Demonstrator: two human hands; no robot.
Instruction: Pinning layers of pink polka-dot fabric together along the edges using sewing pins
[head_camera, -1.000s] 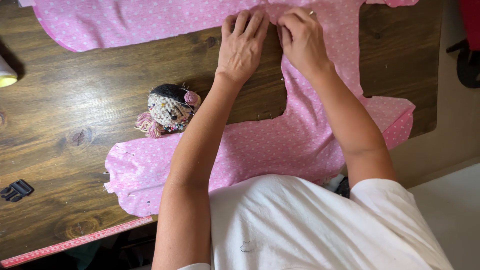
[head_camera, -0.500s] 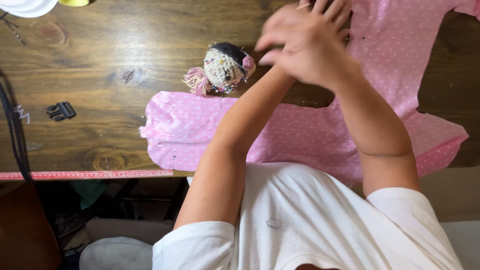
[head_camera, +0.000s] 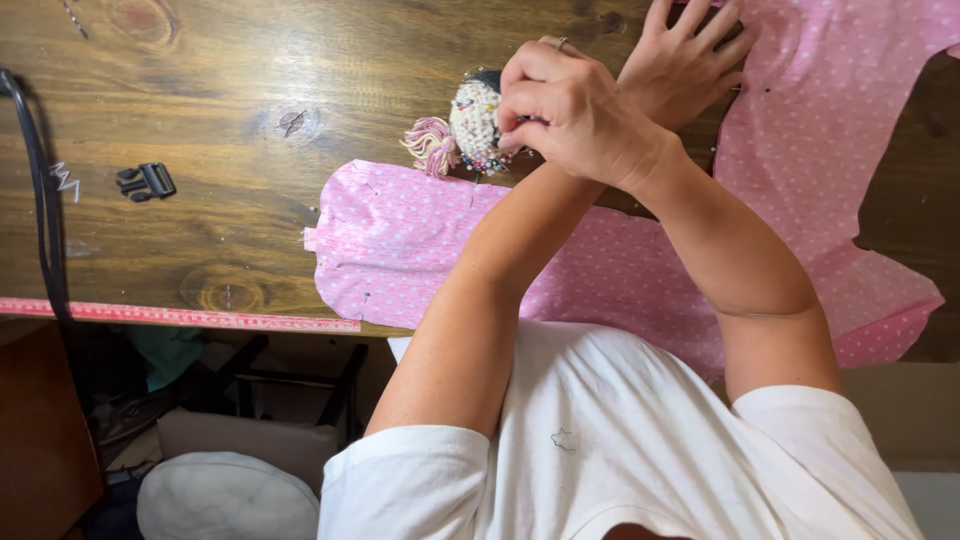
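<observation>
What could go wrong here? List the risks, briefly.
1. The right hand pinches into the pincushion among pin heads; a finger may get pricked.
2. The arms are crossed, and only the left hand presses the fabric flat; a forearm might drag it out of line.
3. The fabric overhangs the table edge near the body and may slide.

Person, seen from above: white short-sleeved T-shirt (head_camera: 620, 440), plain knit, with a small dark star-shaped mark on the chest. Sleeves end above the elbows; forearms bare. A thin ring (head_camera: 562, 43) sits on one finger of the right hand (head_camera: 570, 110).
</observation>
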